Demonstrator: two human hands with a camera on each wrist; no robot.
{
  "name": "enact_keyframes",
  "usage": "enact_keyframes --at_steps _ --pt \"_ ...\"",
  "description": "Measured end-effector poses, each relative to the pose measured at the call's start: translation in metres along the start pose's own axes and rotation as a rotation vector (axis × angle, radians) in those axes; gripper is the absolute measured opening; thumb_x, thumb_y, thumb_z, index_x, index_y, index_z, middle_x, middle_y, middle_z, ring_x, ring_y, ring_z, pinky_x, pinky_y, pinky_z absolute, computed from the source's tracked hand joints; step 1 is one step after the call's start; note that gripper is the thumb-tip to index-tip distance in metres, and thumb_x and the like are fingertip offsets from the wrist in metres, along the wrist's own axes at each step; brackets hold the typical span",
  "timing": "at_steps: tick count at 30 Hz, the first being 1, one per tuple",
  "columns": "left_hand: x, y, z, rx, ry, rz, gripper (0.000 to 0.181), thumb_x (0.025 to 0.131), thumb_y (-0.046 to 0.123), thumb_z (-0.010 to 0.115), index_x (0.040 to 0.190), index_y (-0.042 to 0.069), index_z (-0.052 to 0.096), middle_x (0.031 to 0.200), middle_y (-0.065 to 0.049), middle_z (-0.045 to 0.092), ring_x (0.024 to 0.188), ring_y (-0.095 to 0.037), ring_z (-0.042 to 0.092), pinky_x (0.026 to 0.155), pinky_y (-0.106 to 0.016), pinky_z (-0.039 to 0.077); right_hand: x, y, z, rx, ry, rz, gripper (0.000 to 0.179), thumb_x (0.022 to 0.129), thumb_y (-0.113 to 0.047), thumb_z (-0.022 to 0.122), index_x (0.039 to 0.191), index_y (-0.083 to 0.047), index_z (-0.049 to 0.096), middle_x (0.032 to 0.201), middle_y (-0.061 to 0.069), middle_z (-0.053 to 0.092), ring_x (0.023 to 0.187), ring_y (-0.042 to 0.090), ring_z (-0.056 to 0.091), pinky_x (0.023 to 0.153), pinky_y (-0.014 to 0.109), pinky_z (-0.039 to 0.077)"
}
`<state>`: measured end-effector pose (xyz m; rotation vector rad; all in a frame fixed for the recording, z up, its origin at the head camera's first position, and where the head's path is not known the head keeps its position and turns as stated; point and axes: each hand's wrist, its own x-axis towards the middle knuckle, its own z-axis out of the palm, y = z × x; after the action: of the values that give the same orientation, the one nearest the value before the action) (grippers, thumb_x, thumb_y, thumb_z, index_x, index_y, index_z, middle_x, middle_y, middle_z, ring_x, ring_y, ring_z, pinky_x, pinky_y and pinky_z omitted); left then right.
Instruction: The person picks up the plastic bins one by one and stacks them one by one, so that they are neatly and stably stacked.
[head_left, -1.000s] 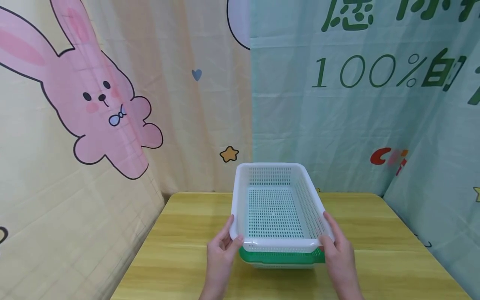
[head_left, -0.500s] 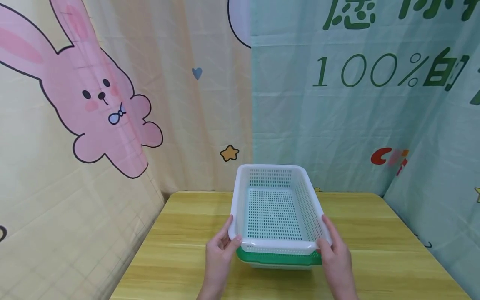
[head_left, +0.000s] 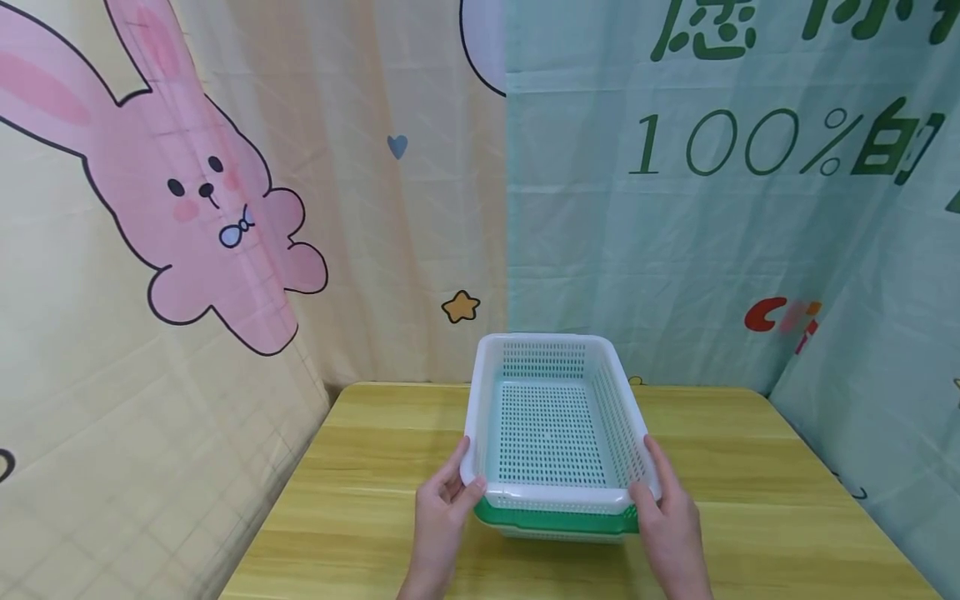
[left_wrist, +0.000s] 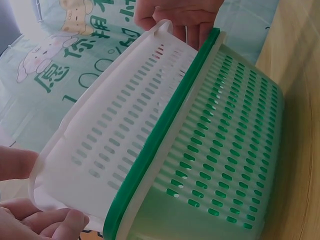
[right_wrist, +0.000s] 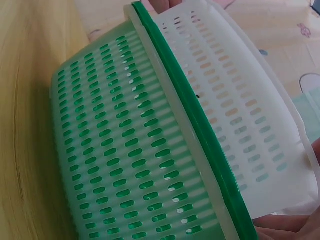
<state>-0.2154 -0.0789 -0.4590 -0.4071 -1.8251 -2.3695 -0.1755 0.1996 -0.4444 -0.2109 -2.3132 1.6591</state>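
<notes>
A white slotted plastic basket [head_left: 555,495] sits partway inside a green basket [head_left: 558,521], its rim standing well above the green one. Around the green basket is a pale, see-through outer basket [left_wrist: 225,145], through whose slots the green shows. My left hand [head_left: 441,510] grips the near left corner of the white basket, thumb on the rim and fingers along the outer side. At the near right corner, my right hand [head_left: 670,517] holds the rim in the same way. The white basket holds nothing inside.
The stack stands on a wood-grain table [head_left: 360,500], near its front middle. Behind the table hangs a printed cloth curtain [head_left: 585,250], and another cloth side [head_left: 165,433] closes in the left.
The white basket has come down slightly into the green one, with both hands still gripping its corners. The hands have lowered a little with it.
</notes>
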Motion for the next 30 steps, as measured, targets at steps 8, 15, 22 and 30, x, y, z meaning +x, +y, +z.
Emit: enact_keyframes --at_steps 8,15,22,30 --pt "0.002 -0.005 0.0 0.005 0.012 -0.025 0.068 0.092 0.017 0.073 0.151 0.003 0.042 0.155 -0.018 0.038 0.138 -0.033 0.044 0.101 -0.031 0.045 0.002 0.009 0.003 -0.065 0.0 -0.077 0.07 0.104 -0.022 0.055 0.163 -0.029 0.016 0.16 0.019 0.032 0.137 0.041 0.041 0.107 0.061 0.035" --pt "0.004 -0.011 0.0 0.023 0.017 -0.046 0.068 0.092 0.017 0.074 0.151 0.004 0.043 0.155 -0.017 0.038 0.139 -0.032 0.043 0.101 -0.03 0.045 0.005 0.017 0.003 -0.085 -0.021 -0.051 0.075 0.104 -0.032 0.057 0.163 -0.032 0.011 0.162 0.016 0.028 0.141 0.039 0.036 0.112 0.065 0.027" --pt "0.004 -0.016 -0.002 0.133 0.027 -0.009 0.063 0.092 0.012 0.072 0.149 0.003 0.045 0.155 -0.015 0.039 0.142 -0.031 0.038 0.108 -0.032 0.036 0.004 0.025 0.004 -0.159 -0.05 -0.046 0.08 0.102 -0.047 0.055 0.163 -0.028 0.006 0.163 0.017 0.025 0.141 0.041 0.034 0.109 0.068 0.028" --pt "0.004 -0.021 -0.003 0.302 0.037 0.0 0.062 0.095 0.018 0.069 0.15 0.006 0.044 0.155 -0.012 0.039 0.143 -0.031 0.036 0.112 -0.04 0.028 0.006 0.029 0.008 -0.164 -0.045 -0.072 0.081 0.103 -0.041 0.057 0.163 -0.023 0.006 0.161 0.019 0.026 0.139 0.042 0.036 0.108 0.067 0.03"
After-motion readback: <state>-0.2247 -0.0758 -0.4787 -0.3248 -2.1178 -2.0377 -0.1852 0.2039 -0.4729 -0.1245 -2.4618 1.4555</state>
